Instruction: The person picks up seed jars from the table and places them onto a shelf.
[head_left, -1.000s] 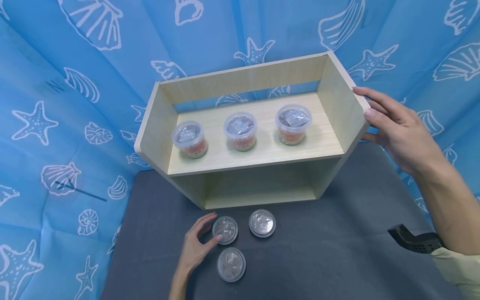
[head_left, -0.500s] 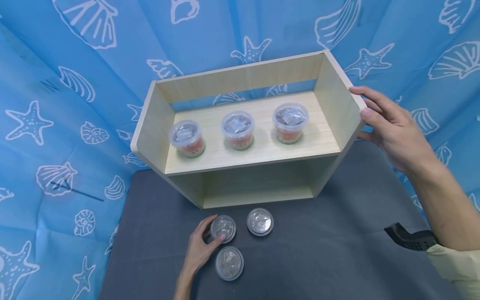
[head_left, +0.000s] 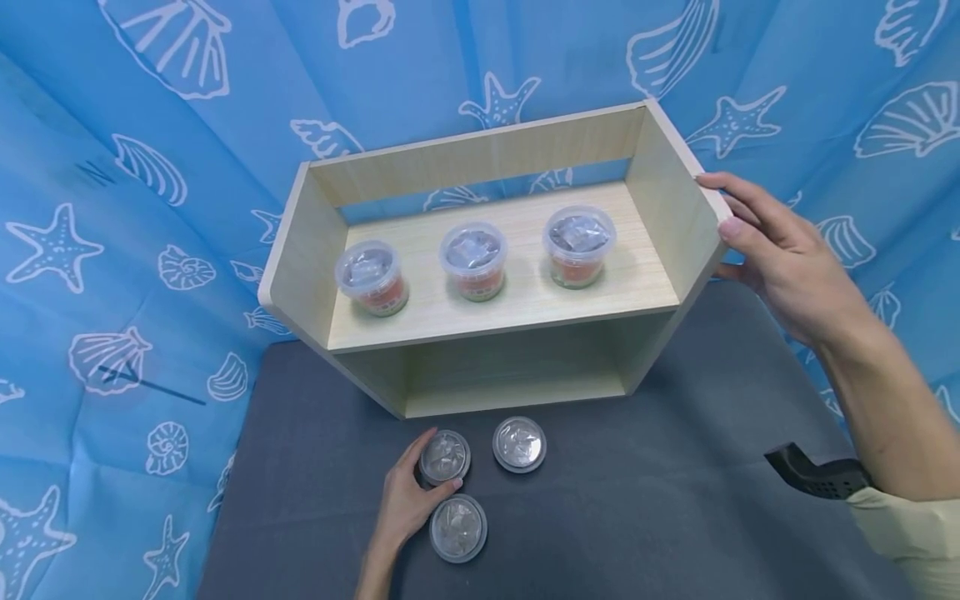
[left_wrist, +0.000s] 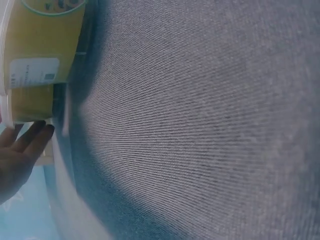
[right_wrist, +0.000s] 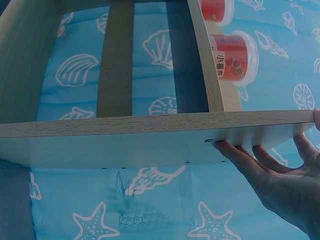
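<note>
On the dark cloth, my left hand (head_left: 407,498) grips a small round lidded tub (head_left: 445,457), thumb on its near side and index finger on its far side. Fingertips touch that yellow tub's side (left_wrist: 32,104) in the left wrist view. A second tub (head_left: 458,528) sits just nearer, beside the thumb, and a third (head_left: 519,444) lies to the right. My right hand (head_left: 783,254) holds the edge of the right side panel of a pale wooden shelf (head_left: 495,329), thumb in front. The right wrist view shows its fingers (right_wrist: 240,157) against the panel's outer face.
Three tubs with reddish sides stand in a row on the upper board: left (head_left: 372,279), middle (head_left: 474,260) and right (head_left: 579,246). Below them is the lower compartment (head_left: 517,371). A blue shell-print curtain (head_left: 187,225) hangs behind and at the sides of the dark table (head_left: 637,508).
The left hand has moved slightly right and its fingers have closed round the tub. The right hand stays on the shelf's side. The head view has shifted slightly.
</note>
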